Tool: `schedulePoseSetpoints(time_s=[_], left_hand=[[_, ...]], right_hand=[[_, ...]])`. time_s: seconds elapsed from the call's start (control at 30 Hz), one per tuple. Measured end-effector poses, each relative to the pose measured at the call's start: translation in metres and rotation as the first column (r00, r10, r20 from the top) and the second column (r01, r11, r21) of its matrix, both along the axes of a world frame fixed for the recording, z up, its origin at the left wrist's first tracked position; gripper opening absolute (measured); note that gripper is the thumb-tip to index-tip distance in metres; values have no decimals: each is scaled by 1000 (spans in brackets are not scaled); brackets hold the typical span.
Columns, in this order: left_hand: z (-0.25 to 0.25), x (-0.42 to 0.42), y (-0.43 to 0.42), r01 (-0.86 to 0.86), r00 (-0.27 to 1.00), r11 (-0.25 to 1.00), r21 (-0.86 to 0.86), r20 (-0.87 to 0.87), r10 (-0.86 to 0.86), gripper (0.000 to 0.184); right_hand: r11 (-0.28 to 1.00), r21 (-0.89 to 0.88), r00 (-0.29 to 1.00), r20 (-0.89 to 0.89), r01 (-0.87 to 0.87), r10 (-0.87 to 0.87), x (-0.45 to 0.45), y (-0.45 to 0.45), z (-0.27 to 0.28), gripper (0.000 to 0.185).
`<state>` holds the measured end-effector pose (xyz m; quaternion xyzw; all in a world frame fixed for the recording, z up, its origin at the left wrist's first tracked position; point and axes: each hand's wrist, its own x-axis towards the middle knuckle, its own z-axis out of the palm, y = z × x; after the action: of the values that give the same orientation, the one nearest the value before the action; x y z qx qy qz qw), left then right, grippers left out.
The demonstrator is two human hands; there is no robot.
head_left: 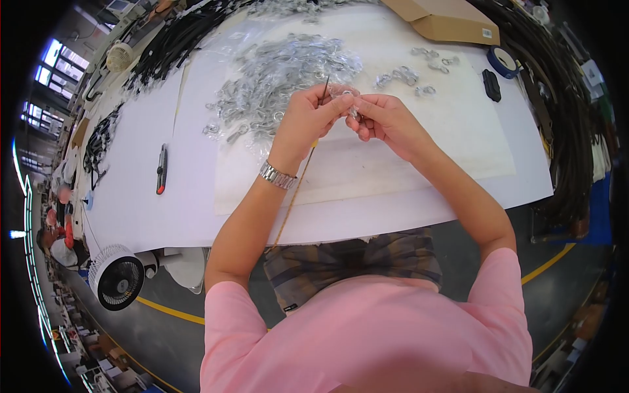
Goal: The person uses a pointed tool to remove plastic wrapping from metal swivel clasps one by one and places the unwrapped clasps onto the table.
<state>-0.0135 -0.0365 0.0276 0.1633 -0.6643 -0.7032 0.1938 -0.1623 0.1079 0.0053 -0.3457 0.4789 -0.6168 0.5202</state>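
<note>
My left hand [313, 119] and my right hand [389, 123] meet over the white table, fingers pinched together. Between the fingertips is a small clear plastic bag [342, 90], with a shiny metal piece [354, 114] partly hidden by my fingers. A thin dark pointed tool [325, 86] sticks up from my left hand; its kind is not clear. From under that hand a yellowish cord [293, 203] runs down to the table's front edge. Just beyond my hands spreads a big heap of metal clasps in clear bags [282, 75].
Loose clasps [401, 75] lie right of the heap. A box cutter [162, 169] is at left; a blue tape roll [503, 61], a black object [491, 86] and a cardboard box [445, 23] are at right. A fan [118, 278] stands by the front left edge.
</note>
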Motion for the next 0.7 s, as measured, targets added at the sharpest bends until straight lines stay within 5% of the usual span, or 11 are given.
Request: schedulePoseSetpoints(time_s=[0.13,0.23,0.43,0.6,0.7], left_hand=[[-4,1,-7,-25,1000,998,-53,8,26,21],[-6,0,-6,-54,998,996,-68,-25,53,20],[-5,-1,-2,-17,997,998,-64,-75,13,17],[-7,4,-20,-20,979,957,288,-190,78,24],[3,5,-28,-206,979,975,81,12,206,30]], right_hand=[[994,63,996,-12,-92,93,-8,-1,-1,30],[979,12,902,391,-203,182,-11,0,5,29],[965,-12,736,644,-263,208,-15,-1,-3,22],[988,41,943,307,-152,133,-17,-1,1,28],[995,81,993,105,-63,55,-15,1,5,30]])
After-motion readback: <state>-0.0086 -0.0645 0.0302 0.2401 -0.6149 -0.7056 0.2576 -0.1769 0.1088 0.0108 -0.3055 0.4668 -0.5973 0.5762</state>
